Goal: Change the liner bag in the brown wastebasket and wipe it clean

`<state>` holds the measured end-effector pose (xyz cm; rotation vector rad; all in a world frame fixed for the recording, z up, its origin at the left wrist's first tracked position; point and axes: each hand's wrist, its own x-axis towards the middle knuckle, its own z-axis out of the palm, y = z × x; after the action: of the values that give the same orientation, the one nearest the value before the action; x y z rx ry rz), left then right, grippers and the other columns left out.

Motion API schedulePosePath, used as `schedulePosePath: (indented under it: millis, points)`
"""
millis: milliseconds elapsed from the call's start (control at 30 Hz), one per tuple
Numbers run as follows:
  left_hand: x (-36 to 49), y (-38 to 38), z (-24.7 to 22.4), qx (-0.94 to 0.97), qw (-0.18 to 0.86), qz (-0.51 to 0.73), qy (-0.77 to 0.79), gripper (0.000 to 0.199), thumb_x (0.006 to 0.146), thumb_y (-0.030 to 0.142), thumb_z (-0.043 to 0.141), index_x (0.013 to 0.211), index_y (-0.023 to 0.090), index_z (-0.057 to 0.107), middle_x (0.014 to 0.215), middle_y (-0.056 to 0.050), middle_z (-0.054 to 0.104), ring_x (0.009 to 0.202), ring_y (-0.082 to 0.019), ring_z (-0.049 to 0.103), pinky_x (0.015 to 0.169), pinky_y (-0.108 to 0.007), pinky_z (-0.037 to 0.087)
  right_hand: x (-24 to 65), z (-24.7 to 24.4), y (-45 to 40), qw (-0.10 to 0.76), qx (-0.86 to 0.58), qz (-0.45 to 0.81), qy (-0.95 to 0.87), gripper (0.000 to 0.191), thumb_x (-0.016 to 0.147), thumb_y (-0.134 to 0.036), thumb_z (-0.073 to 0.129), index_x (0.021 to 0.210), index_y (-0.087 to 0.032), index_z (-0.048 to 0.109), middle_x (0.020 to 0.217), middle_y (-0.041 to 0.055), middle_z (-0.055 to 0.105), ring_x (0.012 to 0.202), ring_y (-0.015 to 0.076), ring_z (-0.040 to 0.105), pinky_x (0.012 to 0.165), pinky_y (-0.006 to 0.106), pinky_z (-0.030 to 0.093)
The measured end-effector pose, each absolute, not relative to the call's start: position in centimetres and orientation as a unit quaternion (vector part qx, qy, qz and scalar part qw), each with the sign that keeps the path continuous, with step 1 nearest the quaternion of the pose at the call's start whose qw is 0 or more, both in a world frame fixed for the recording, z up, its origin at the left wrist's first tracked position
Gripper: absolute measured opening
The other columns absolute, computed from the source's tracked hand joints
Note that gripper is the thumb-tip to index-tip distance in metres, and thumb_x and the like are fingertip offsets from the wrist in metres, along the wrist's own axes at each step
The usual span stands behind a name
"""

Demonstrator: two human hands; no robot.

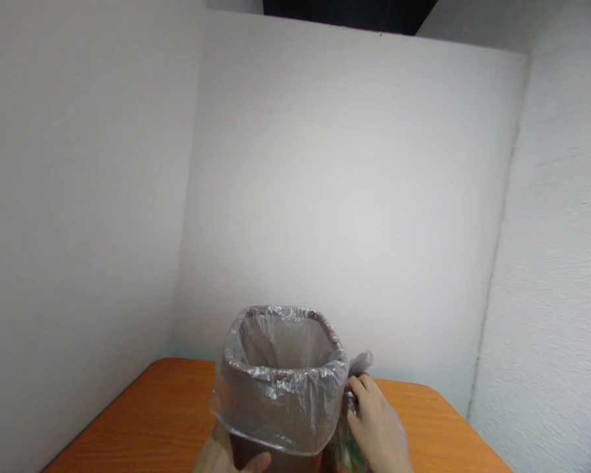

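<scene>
1. Head view, nearest: the left hand [219, 453] lies low at seven o'clock, against a smooth brown bin [276, 456] at six; its fingers are largely hidden, so I cannot tell how tightly they close.
2. At five o'clock the right hand [374, 420] has its fingers curled together, pinching crinkled translucent plastic [362, 361]; whether this joins the liner is unclear. Below hangs a glossy bundle [347, 453] with green showing.
3. A thin, wrinkled liner [276, 407] covers the rounded-square rim, its skirt folded outside. Lining looks essentially done; the plastic at the bin's four o'clock seems unfinished.
4. Beyond, the wood-grained orange desk [152, 407] meets a matte white wall [325, 197].
</scene>
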<state>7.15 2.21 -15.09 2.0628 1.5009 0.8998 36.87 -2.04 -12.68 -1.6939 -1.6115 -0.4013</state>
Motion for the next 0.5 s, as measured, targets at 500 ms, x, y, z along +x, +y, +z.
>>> schedulePosePath:
  millis: [500]
  points:
    - [3.1,2.5,-13.0,0.656,0.146,0.628,0.392,0.041,0.089,0.042,0.055,0.124,0.027,0.039,0.136,-0.011,0.047,0.126,-0.027,0.051,0.109,-0.051,0.042,34.0,-14.6,-4.4,0.497,-0.459,-0.422,-0.604,0.031,0.077,-0.025,0.063,0.107,-0.03,0.056,0.105,0.0103,0.063,0.094,0.0312,0.062,0.08,0.046,0.049]
